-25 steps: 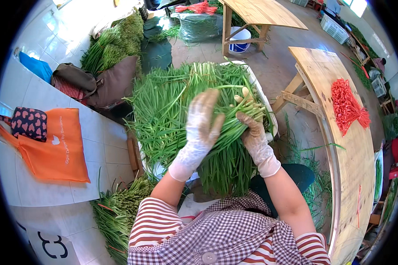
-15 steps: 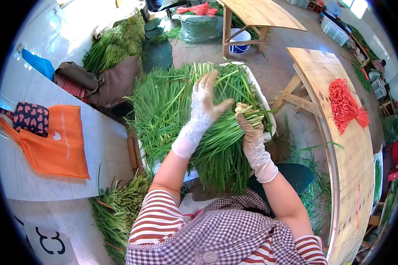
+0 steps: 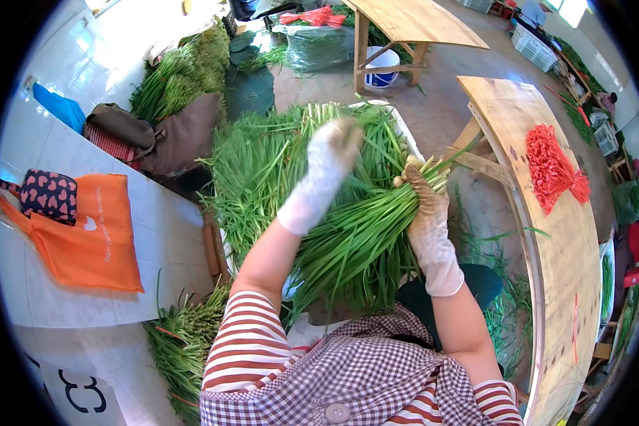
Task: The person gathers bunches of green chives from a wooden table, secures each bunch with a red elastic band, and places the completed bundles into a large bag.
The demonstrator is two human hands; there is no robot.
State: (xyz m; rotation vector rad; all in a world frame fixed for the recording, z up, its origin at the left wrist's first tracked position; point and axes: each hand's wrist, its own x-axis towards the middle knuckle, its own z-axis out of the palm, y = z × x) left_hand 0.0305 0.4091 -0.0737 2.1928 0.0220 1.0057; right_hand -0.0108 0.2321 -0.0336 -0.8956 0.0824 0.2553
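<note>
My right hand (image 3: pixel 429 206), in a soiled white glove, is closed round a bunch of garlic chives (image 3: pixel 366 224). Its pale cut ends stick out past the fingers, and the green leaves hang toward my apron. Over the big heap of loose chives (image 3: pixel 255 160) hovers my left hand (image 3: pixel 336 148), gloved too; motion smears its fingers, so their grip is unclear. The heap fills a white tub (image 3: pixel 407 133), of which the right rim shows best.
On my right stands a wooden table (image 3: pixel 539 270) bearing red ties (image 3: pixel 552 170). Tied chives (image 3: pixel 188 337) lie low at left beside a tiled ledge (image 3: pixel 145 227) with an orange bag (image 3: pixel 96 234). Farther back are another wooden table (image 3: pixel 412 25) and a white bucket (image 3: pixel 381 67).
The right hand has moved a little right and up with the bunch, swinging its stalk ends outward. My left hand, spread before, has drawn its fingers in and is blurred.
</note>
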